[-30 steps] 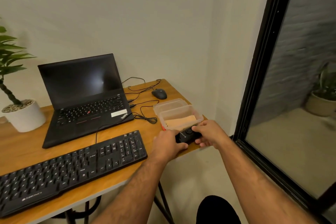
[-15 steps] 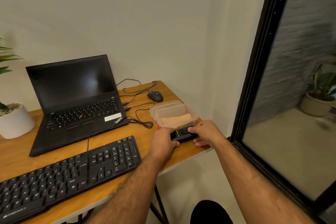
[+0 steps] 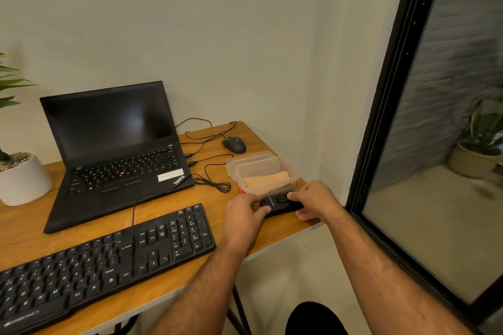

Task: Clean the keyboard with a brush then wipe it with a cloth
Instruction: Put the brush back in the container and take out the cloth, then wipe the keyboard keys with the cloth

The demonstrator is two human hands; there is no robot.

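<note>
A black full-size keyboard (image 3: 109, 261) lies along the front of the wooden desk (image 3: 168, 280). At the desk's right corner sits a small black device (image 3: 280, 202) with round buttons. My left hand (image 3: 242, 220) grips its left end and my right hand (image 3: 315, 200) grips its right end. Just behind it stands a clear plastic box (image 3: 262, 171) with a folded orange cloth (image 3: 268, 181) inside. A bit of red shows at the box's left foot. No brush is clearly visible.
An open black laptop (image 3: 114, 149) stands behind the keyboard, with cables (image 3: 209, 177) running to its right. A dark mouse (image 3: 234, 144) lies at the back right. A white plant pot (image 3: 21, 178) is at the far left. A black-framed glass door (image 3: 386, 117) is on the right.
Both hands stay on the black device at the desk corner. The view has shifted a little, so the desk things sit slightly further left and lower than before.
</note>
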